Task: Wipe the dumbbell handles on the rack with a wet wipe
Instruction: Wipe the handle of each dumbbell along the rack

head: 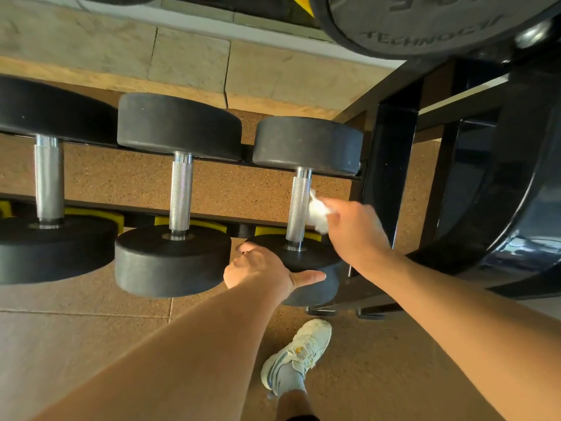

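Right-hand fingers (329, 205) pinch a bunched wet wipe (318, 209) against the rightmost dumbbell handle (299, 208) on the rack (212, 208), while the left hand (264, 268) clasps its near weight; wrapping the wipe around would likely clean better.
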`<state>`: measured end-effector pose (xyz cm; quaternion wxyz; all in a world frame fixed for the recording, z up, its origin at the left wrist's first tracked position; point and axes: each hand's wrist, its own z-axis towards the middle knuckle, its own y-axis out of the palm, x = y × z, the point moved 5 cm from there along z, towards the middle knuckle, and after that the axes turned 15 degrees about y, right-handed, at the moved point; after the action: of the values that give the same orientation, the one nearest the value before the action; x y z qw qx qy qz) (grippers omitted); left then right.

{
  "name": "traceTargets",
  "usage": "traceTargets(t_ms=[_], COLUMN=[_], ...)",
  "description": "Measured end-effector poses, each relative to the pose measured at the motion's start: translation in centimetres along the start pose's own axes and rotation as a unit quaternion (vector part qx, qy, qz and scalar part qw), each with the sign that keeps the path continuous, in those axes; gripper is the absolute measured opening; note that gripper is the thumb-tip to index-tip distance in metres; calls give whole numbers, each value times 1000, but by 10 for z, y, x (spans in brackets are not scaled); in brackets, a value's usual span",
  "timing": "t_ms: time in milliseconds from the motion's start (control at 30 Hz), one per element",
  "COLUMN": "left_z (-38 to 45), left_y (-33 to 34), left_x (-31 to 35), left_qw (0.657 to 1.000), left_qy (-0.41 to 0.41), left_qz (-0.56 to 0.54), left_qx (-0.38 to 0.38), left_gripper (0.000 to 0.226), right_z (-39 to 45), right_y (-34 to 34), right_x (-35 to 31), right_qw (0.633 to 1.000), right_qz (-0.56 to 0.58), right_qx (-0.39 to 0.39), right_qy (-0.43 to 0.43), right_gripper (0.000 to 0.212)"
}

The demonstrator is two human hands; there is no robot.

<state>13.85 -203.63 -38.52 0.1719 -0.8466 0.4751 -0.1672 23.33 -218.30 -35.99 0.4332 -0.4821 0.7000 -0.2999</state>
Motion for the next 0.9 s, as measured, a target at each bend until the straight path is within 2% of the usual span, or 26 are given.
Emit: traceTargets(t_ms=[67, 133, 233, 367, 400, 467, 533, 567, 600, 633, 700, 733, 900], left_z=[-1, -1, 0, 0, -1, 0, 0, 0, 0, 1, 1, 2, 4], left_y=[0, 0, 0, 0, 0, 0, 1, 1, 1, 1, 2, 3, 3], left_x=[1, 1, -1, -1, -1, -1, -1, -1, -1, -1, 0, -1, -1], left_qw=[1000, 1000, 1000, 1000, 1000, 1000, 1000, 1000, 1000, 1000, 1000, 1000, 1000], left_qy=[1, 1, -3, -15, -16, -13, -8, -8, -6, -4, -2, -4, -15], left_qz=[5, 6, 4, 1, 1, 1, -5, -6, -5, -2, 3, 3, -2], left_qx=[-4, -3, 1, -10, -8, -6, -2, 0, 2, 3, 3, 5, 8], left_gripper=[158, 158, 160, 163, 162, 159, 157, 156, 156, 156, 157, 157, 160], right_z=[-1, 5, 10, -3, -6, -14, -19, -15, -7, 5, 13, 11, -1], right_y=[-13, -12, 11, 35, 37, 37, 34, 28, 17, 5, -15, -14, 27], right_x=[-12, -20, -29, -31, -24, -7, 6, 5, 2, 1, 3, -1, -24], right_qw=[988, 978, 982, 988, 987, 983, 971, 973, 983, 994, 973, 961, 985], right_qz=[89, 139, 147, -11, -59, -96, -80, -48, 2, 69, 190, 217, 108], right_qx=[115, 148, 114, 74, 45, -78, -204, -213, -174, -81, 114, 153, 95], right_qy=[-47, -52, -33, -136, -145, -138, -97, -79, -54, -18, 66, 74, -93], right_gripper=[39, 37, 41, 51, 52, 48, 42, 39, 36, 34, 34, 34, 34])
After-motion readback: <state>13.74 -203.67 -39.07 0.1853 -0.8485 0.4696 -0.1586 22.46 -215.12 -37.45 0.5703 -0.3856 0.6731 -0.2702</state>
